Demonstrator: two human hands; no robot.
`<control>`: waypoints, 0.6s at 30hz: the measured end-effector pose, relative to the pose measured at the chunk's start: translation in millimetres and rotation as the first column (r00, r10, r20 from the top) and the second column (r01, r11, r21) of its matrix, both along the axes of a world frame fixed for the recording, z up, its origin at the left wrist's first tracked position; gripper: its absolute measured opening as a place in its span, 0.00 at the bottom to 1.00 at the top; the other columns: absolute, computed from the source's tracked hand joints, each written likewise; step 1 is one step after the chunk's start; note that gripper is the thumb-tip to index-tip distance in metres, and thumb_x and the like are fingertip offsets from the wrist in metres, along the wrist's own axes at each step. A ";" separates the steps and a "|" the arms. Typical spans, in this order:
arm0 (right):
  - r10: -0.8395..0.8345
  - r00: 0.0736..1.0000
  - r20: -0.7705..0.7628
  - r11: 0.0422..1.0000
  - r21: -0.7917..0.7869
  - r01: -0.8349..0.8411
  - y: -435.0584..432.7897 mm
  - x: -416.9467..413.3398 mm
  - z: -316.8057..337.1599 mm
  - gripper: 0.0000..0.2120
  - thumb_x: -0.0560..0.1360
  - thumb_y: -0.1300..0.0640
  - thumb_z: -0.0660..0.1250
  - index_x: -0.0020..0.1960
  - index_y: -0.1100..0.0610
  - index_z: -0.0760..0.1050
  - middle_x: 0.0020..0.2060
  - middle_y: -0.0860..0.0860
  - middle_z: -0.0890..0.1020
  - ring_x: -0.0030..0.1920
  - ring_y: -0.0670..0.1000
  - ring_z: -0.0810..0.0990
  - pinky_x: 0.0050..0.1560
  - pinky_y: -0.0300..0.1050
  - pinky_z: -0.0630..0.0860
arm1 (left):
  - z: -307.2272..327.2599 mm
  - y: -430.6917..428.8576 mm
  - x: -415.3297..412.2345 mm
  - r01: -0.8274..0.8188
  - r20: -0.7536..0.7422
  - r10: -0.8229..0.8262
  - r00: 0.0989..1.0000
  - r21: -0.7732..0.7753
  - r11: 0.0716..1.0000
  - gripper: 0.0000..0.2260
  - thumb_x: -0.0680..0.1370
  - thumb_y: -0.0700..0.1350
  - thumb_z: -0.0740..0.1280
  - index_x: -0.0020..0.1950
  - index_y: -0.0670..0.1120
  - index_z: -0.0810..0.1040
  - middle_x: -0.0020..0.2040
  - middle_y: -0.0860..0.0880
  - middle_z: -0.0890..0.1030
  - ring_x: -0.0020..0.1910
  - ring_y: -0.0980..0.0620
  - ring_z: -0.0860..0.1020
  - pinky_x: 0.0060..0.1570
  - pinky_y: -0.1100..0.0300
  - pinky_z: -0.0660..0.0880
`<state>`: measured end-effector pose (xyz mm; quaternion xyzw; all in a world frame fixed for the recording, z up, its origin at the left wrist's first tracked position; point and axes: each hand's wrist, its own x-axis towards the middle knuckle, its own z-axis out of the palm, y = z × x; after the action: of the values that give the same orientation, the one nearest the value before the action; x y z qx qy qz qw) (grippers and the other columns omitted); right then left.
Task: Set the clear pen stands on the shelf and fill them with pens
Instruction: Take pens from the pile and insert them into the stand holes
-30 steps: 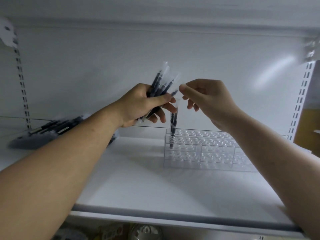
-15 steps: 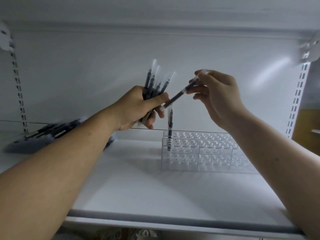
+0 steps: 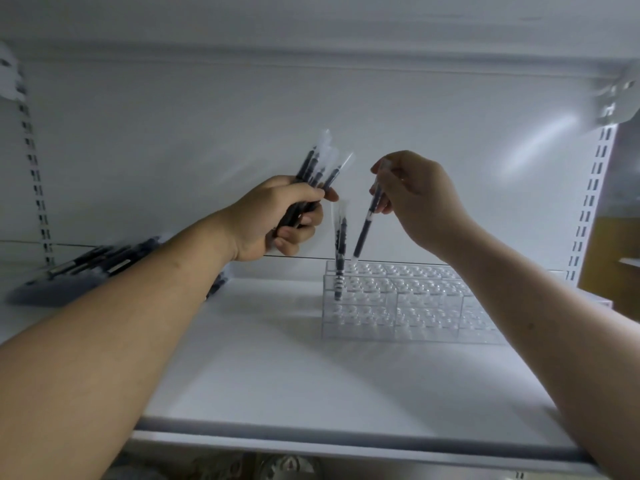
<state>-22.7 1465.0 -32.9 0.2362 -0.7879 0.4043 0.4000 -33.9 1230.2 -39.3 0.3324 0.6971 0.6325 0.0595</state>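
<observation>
Right hand (image 3: 417, 199) pinches black sleeved pen (image 3: 364, 228), tilted, tip just above clear acrylic pen stand (image 3: 433, 327) on white shelf (image 3: 294, 393). Left hand (image 3: 273, 220) grips bundle of black pens (image 3: 317, 169). Straighten pen, aim hole beside standing pen (image 3: 341, 244).

A clear plastic pen stand (image 3: 415, 306), dotted with rows of round holes, on a plain white metal shelf (image 3: 311, 393). The bundle of slim pens (image 3: 313, 171), the single raised pen (image 3: 365, 230) and the pile of pens (image 3: 93, 261) at left are all black; dark slots stripe the white upright rail (image 3: 588, 202).
</observation>
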 end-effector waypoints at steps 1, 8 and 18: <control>-0.005 1.000 0.006 1.000 0.012 0.005 -0.5 0.3 -0.2 0.09 0.84 0.64 0.60 0.55 0.59 0.79 0.40 0.52 0.85 0.36 0.51 0.85 0.39 0.40 0.81 | 0.0 -0.1 -0.1 0.014 0.005 -0.014 1.000 0.005 1.000 0.10 0.84 0.45 0.59 0.60 0.43 0.75 0.36 0.49 0.66 0.28 0.54 0.57 0.25 0.64 0.55; -0.049 0.999 0.019 0.996 0.071 0.048 -1.7 0.8 -2.0 0.09 0.84 0.62 0.60 0.57 0.60 0.79 0.39 0.50 0.85 0.36 0.48 0.85 0.43 0.46 0.83 | 0.6 2.4 2.6 -0.032 -0.039 0.031 0.999 -0.009 0.999 0.09 0.88 0.44 0.59 0.62 0.42 0.76 0.38 0.49 0.70 0.29 0.54 0.58 0.25 0.63 0.54; -0.057 0.978 0.198 0.978 0.207 0.015 -9.1 -1.2 -11.0 0.11 0.85 0.60 0.61 0.64 0.57 0.79 0.39 0.52 0.86 0.37 0.49 0.87 0.48 0.67 0.83 | 1.0 2.5 -1.4 -0.126 -0.162 0.125 0.979 0.005 0.992 0.10 0.89 0.44 0.58 0.62 0.42 0.77 0.37 0.50 0.70 0.29 0.53 0.60 0.25 0.63 0.59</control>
<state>-23.8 1455.9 -43.9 0.2190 -0.8662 0.3358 0.2985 -35.3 1232.7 -38.3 0.3379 0.7209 0.6040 -0.0364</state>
